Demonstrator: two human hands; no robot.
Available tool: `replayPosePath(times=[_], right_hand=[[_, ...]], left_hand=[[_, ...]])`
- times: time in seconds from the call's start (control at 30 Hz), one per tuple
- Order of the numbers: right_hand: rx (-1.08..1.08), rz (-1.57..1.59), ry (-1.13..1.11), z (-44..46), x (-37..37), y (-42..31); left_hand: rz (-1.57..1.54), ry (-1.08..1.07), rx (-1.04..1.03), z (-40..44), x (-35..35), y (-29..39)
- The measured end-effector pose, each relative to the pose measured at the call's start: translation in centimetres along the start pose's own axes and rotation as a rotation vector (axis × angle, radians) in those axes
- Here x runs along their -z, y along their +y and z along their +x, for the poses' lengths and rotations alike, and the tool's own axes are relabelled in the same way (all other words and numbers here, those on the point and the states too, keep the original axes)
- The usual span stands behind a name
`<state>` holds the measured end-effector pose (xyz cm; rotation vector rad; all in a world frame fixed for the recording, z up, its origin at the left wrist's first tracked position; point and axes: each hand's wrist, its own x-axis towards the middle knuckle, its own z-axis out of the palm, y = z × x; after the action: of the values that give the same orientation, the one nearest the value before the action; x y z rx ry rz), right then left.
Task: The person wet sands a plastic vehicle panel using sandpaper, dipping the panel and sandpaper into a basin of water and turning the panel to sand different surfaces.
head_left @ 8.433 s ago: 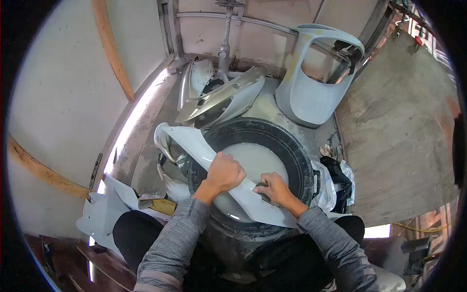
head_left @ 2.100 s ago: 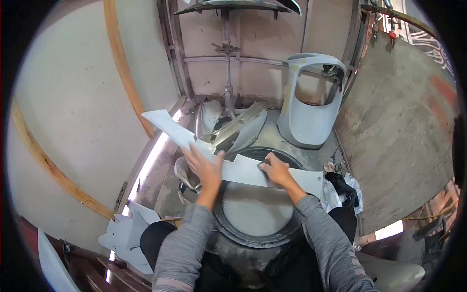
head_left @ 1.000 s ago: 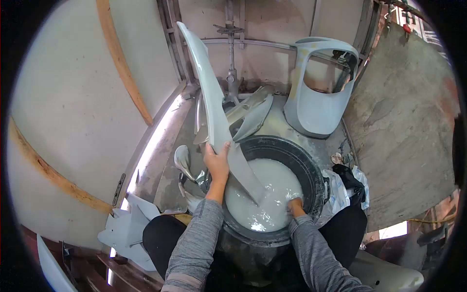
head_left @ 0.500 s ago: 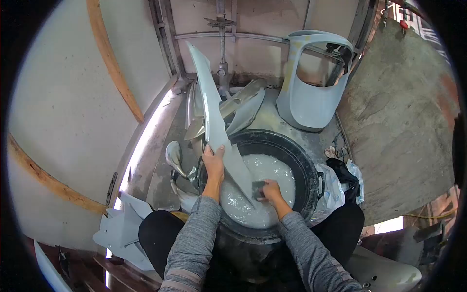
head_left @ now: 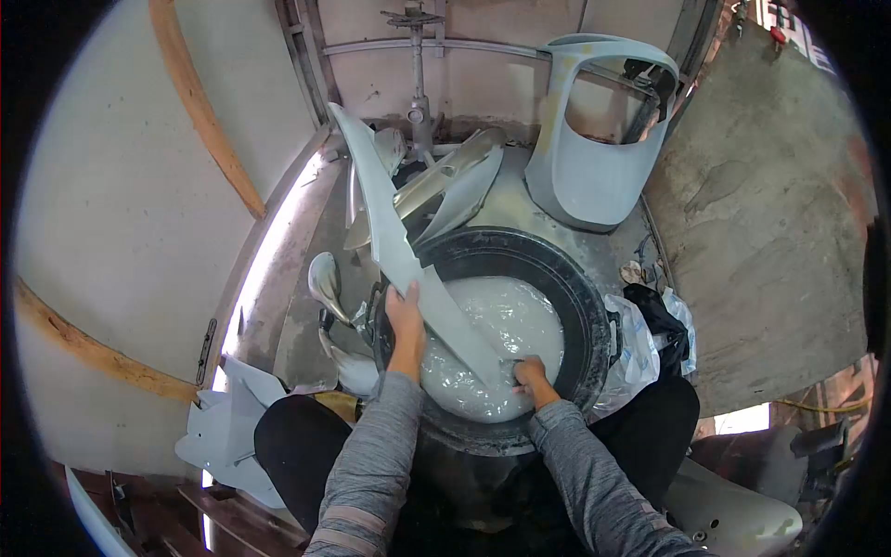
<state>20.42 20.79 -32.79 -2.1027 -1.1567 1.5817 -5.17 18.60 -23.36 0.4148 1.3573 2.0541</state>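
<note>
A long white panel [head_left: 385,227] slants across the left side of a black tub [head_left: 580,311], its lower end down at the cloudy water [head_left: 506,311]. My left hand [head_left: 405,320] is closed around the panel's middle, near the tub's left rim. Just above the water, at the panel's lower end, my right hand [head_left: 532,375] is closed on a small dark pad [head_left: 509,368], which is mostly hidden by the fingers. Ripples show on the water.
Silver and grey panels [head_left: 459,190] lie behind the tub. A large pale blue-grey shell [head_left: 594,176] stands at the back right. Plastic bags [head_left: 636,348] are right of the tub. White parts [head_left: 227,432] lie at the lower left; a metal stand [head_left: 419,102] rises behind.
The panel has gone from lying across the tub to slanting down into it. My right hand dipped into the water, then came up with the dark pad beside the panel's lower end.
</note>
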Motion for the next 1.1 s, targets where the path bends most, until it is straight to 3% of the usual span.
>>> replayPosePath(times=[0.07,0.13,0.2,0.3,0.37,0.4,0.47,0.53,0.6,0.63,0.73,0.8,0.9,0.97,1.03,1.1], right_hand=[[0.021,0.032,-0.020,0.5,-0.2,0.2],[-0.014,0.013,-0.014,2.2,-0.3,1.0],[-0.054,-0.008,-0.005,4.5,0.9,2.2],[0.192,-0.535,0.110,6.2,2.7,2.7],[0.084,-0.220,0.322,4.6,2.7,0.8],[0.089,-0.222,0.326,4.9,2.1,0.1],[0.242,-0.280,0.258,6.0,-0.1,-0.8],[0.214,0.435,-0.082,-0.1,-2.1,-5.5],[0.319,0.438,-0.379,-4.4,-2.9,-10.1],[0.320,0.438,-0.379,-5.1,-3.7,-10.8],[0.363,0.288,-0.377,-5.3,-4.4,-11.3],[0.360,0.024,-0.306,-5.3,-3.8,-9.5],[0.176,0.168,-0.116,-1.9,-1.5,-5.5],[0.103,0.189,0.062,-0.9,1.0,-3.8],[0.190,-0.539,0.278,3.3,3.5,-0.3],[0.130,-0.643,0.272,10.6,3.8,4.4]], left_hand=[[0.135,-0.018,-0.022,-1.8,1.0,-2.6],[0.111,-0.034,0.245,-3.3,1.9,-6.1],[0.077,-0.074,0.315,-3.8,1.9,-6.6],[0.012,-0.134,0.440,-3.8,2.3,-7.1],[-0.030,-0.152,0.492,-3.4,2.6,-7.9],[0.008,-0.147,0.512,-3.2,2.6,-8.4],[0.037,-0.143,0.534,-3.2,1.9,-8.5],[-0.013,-0.145,0.523,-3.9,0.8,-6.1],[0.044,-0.137,0.578,-3.8,0.5,-5.6],[-0.053,-0.159,0.579,-3.0,1.5,-8.2],[-0.153,-0.169,0.604,-1.3,1.7,-11.2],[0.014,-0.045,0.453,-1.2,0.5,-10.7],[-0.050,0.085,0.525,-2.8,-1.9,-5.2],[0.003,0.040,0.415,-1.4,-0.8,-7.5],[0.057,-0.007,0.306,-0.5,-0.2,-7.9],[0.105,-0.021,0.312,0.2,-0.5,-6.8]])
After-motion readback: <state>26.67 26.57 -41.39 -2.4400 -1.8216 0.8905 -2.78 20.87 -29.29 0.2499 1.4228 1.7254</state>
